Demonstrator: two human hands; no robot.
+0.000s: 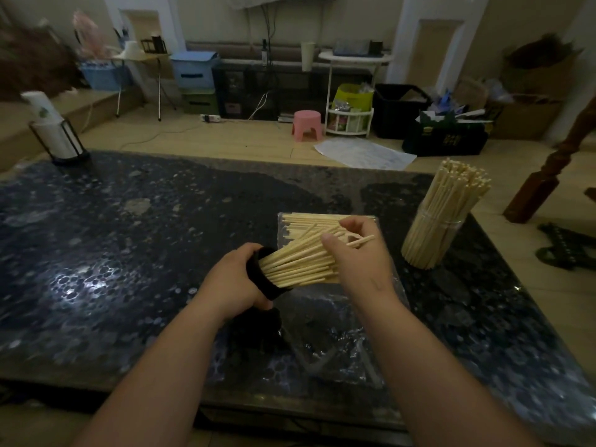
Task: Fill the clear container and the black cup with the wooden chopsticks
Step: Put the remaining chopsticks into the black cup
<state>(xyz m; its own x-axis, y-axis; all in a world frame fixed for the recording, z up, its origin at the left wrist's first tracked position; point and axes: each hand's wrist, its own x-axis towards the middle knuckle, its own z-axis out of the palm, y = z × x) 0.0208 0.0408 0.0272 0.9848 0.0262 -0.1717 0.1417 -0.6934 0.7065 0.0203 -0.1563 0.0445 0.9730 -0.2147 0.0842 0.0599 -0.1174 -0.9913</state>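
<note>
Sideways, the black cup (268, 288) bristles with pale wooden chopsticks (300, 263), left hand (233, 282) gripping it, right hand (356, 258) pinching several

A single wide-angle head view looks forward and down from close above the counter (129, 253), with the floor (225, 137) and far wall (209, 24) beyond.

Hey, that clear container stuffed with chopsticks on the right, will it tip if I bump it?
Probably top-heavy: the chopsticks fan out above the rim of the clear container. A bump up high would likely topple it. Packed densely, it may feel hefty.
</note>
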